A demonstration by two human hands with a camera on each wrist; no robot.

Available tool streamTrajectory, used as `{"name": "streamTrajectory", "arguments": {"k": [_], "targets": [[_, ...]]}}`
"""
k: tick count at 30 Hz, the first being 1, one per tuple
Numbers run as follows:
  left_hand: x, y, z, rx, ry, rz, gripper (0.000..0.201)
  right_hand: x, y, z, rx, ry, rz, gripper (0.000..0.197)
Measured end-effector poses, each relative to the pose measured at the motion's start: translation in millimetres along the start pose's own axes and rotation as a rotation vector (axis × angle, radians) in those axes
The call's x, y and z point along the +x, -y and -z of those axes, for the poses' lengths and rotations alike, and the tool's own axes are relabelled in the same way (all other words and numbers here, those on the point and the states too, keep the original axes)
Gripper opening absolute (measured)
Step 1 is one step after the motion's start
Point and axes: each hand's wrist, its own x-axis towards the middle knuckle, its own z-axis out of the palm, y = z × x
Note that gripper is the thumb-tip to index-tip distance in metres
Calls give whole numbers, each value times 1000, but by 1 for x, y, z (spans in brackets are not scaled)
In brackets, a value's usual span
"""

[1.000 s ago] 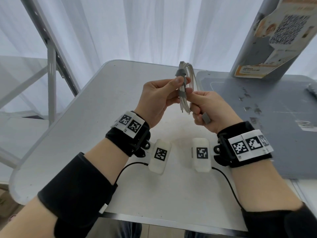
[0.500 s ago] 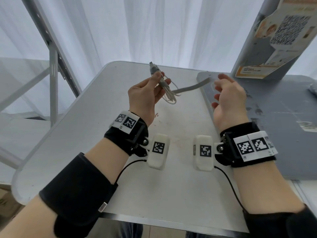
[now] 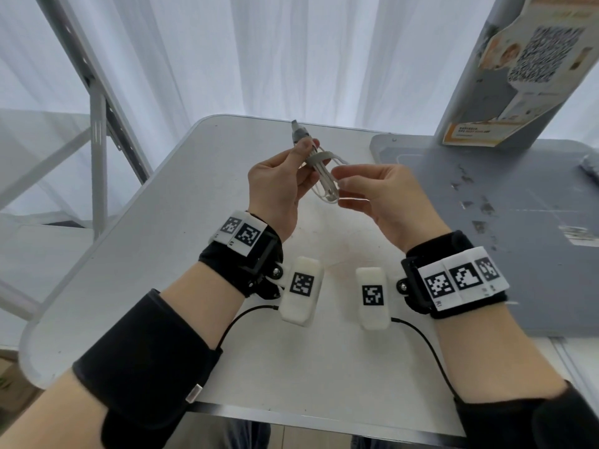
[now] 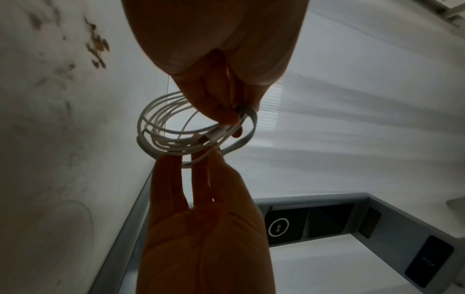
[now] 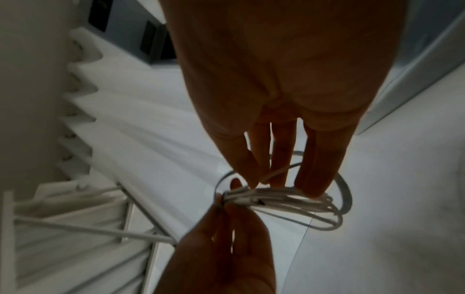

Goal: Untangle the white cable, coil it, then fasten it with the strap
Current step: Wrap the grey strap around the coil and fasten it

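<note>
The white cable (image 3: 326, 189) is a small coil held above the white table (image 3: 162, 254). My left hand (image 3: 308, 153) pinches one side of the coil between thumb and fingers, where the grey strap (image 3: 319, 157) crosses it. A grey end (image 3: 296, 132) sticks up above the thumb. My right hand (image 3: 340, 189) meets the coil from the right, fingertips and thumb pinching its strands. In the left wrist view the coil (image 4: 161, 127) is round, with a connector (image 4: 203, 139) lying in it and the strap (image 4: 249, 127) looping loosely past it. The right wrist view shows the coil (image 5: 289, 201) and the strap (image 5: 344, 197).
A grey mat (image 3: 486, 222) covers the table's right side, with a printed cardboard stand (image 3: 518, 76) at its back. A metal frame (image 3: 97, 157) stands off the table's left edge. White curtains hang behind.
One second ago both hands held the coil. Half a second ago the right hand was off it and the strap's tail stuck out to the right. Now the right hand is back on the coil.
</note>
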Motion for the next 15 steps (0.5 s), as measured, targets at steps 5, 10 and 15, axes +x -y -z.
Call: {"name": "streamTrajectory", "arguments": {"k": [5, 10, 15], "targets": [[-4, 3, -3, 28, 37, -16, 16, -2, -1, -3, -102, 18, 30, 19], [-9, 9, -7, 127, 114, -70, 21, -2, 1, 1, -13, -81, 22, 23], [-8, 8, -7, 138, 121, -54, 17, -1, 1, 6, 57, -186, 33, 10]]}}
